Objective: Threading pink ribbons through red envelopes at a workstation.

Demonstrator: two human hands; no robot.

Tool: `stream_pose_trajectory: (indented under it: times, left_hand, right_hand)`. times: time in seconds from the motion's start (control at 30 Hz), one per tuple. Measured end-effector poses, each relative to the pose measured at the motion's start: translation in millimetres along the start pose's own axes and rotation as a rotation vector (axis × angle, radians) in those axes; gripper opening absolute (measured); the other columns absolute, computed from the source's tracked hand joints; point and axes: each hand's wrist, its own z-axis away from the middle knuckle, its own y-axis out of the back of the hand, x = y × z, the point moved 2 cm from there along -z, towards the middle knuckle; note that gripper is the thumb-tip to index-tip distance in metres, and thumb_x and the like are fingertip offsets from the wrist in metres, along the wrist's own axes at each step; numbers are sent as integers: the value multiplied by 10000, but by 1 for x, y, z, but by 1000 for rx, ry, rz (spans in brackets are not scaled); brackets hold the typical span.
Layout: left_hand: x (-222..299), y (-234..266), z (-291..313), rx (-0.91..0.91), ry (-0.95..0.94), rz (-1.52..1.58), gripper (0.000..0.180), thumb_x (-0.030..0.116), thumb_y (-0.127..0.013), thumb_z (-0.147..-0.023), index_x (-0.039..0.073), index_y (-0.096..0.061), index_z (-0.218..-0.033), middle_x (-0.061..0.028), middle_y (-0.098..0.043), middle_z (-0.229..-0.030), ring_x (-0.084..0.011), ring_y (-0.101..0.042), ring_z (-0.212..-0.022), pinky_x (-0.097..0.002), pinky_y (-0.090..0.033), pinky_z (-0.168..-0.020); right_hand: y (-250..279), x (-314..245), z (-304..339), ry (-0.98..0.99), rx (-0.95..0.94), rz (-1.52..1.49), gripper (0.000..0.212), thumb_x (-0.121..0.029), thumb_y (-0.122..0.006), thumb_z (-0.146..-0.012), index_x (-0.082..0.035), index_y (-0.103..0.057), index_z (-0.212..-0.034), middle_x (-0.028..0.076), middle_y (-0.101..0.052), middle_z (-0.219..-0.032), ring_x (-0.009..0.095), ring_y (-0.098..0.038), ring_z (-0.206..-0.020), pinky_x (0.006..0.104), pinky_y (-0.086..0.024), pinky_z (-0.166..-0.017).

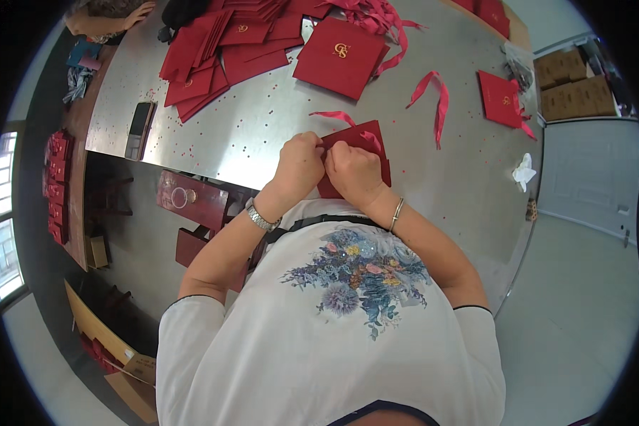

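A flat red paper gift bag (378, 133) lies at the near edge of the metal table, right against my body. Over its upper part my left hand (299, 165) and my right hand (353, 170) meet, both closed, knuckles nearly touching. A pink-red ribbon (334, 115) curls up beyond my fingers, and a piece of it lies across the bag beside my right hand. Both hands seem to pinch this ribbon at the bag; my fingertips are hidden. Just beyond lies a stack of red bags (341, 60) with a gold emblem on top.
More red bags (213, 71) spread across the far left, with a ribbon pile (380, 18) at the back. A loose ribbon (440, 106), a ribboned bag (500, 99) and a crumpled tissue (524, 172) lie right. A phone (140, 130) rests left; another person's hand (138, 14) is far left.
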Motion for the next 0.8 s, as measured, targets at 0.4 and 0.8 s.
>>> stream_pose_trajectory:
  times: [0.4,0.8]
  left_hand:
    - [5,-10,14,87,-2,-34,128,84,-564,-842,-34,-611,-858,-230,-636,-837,-397,-613,-819,-447,-493,-730]
    - [-26,25,-20,-392,376,500,247,198,-595,-887,-40,-658,-895,-54,-645,-769,-121,-619,-694,-263,-522,-578]
  right_hand:
    - [-5,6,2,-231,12,-232,160,-180,-582,-852,-50,-550,-764,152,-619,-644,354,-626,-604,457,-505,-556]
    - [-3,6,6,-182,-73,-418,104,-135,-635,-856,-47,-584,-834,104,-661,-726,256,-662,-657,353,-507,-575]
